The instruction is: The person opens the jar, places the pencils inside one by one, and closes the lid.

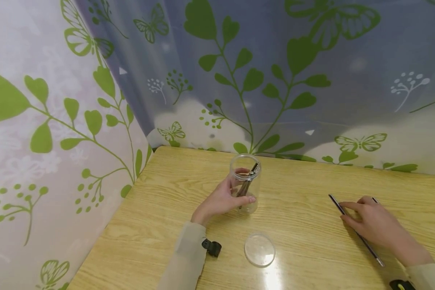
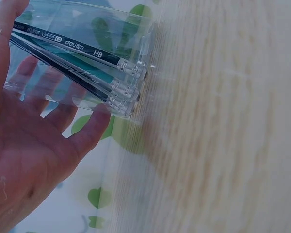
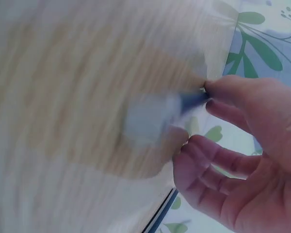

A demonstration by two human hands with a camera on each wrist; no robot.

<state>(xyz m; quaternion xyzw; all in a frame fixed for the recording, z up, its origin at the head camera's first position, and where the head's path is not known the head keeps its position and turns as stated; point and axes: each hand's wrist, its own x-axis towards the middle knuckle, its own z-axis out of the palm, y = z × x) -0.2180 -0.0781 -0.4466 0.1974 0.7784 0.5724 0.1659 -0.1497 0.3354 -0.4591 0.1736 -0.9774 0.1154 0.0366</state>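
In the left hand's curled grip, a jar of pencils is held; if knocked, it could be tipped and its contents spilled. Nearer the wearer, a lid is seen on the surface. Farther right, a pencil is pinched in the right hand's narrow grip; through a slack hold, it might be dropped.

A person's left forearm is reaching from the near side of the jar; the left hand is gripping it, the thumb lying across its near side and the fingers wrapping behind it. Well to the right of the jar, the right forearm is slanting inward. The right hand is pinching with thumb and forefinger, its remaining fingers curling loosely.
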